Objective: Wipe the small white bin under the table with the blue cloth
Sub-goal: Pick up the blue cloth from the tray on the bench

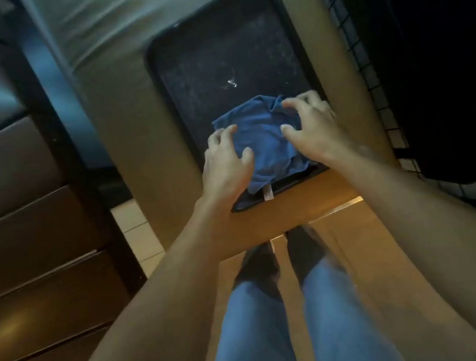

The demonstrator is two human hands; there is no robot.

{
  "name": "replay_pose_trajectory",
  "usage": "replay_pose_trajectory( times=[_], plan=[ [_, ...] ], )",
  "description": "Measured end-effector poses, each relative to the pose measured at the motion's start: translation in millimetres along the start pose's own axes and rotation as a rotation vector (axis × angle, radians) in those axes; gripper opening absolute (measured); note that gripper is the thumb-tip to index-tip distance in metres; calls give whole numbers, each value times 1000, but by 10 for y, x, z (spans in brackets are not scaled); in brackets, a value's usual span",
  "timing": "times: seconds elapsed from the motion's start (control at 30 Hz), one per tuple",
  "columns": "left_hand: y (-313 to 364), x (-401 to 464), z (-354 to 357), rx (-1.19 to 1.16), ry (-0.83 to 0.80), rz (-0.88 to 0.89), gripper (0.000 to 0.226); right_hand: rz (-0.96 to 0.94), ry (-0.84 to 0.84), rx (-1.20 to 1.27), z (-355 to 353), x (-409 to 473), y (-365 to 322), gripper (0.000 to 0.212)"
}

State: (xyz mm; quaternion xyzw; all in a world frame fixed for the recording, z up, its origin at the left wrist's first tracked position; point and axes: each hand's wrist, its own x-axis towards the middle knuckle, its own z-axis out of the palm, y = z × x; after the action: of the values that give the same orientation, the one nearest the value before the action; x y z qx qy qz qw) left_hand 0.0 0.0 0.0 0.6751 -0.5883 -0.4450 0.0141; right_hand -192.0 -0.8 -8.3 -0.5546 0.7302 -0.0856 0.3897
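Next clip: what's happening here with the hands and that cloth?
A person has both hands on a blue cloth lying on the near end of a dark tray on a table. The left hand and right hand have curled fingers on the cloth's edges. No white bin is in view.
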Motion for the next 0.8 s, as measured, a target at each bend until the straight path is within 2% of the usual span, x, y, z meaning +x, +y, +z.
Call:
replay_pose_trajectory(
  times=[0.13, 0.27, 0.37, 0.5, 0.6, 0.7, 0.8],
  plan=[
    [68, 334, 59, 115, 3, -46, 65, -40, -55, -129, -1, 345, 71, 65],
    [104, 587, 133, 185, -14, -87, 68, -55, -148, -240, 22, 585, 137, 68],
    [125, 659, 180, 233, -20, -116, 67, -44, -194, -303, 54, 674, 185, 59],
    [137, 661, 219, 343, 59, -127, 63, -42, -171, -289, 44, 683, 226, 38],
    [117, 642, 205, 411, 25, -132, 46, -46, -160, -244, 19, 624, 260, 32],
    [95, 536, 184, 343, 30, -121, 34, -47, -135, -141, -10, 497, 297, 30],
    [108, 336, 124, 203, 38, -89, 33, -39, -148, -24, -63, 309, 291, 28]
  ],
)
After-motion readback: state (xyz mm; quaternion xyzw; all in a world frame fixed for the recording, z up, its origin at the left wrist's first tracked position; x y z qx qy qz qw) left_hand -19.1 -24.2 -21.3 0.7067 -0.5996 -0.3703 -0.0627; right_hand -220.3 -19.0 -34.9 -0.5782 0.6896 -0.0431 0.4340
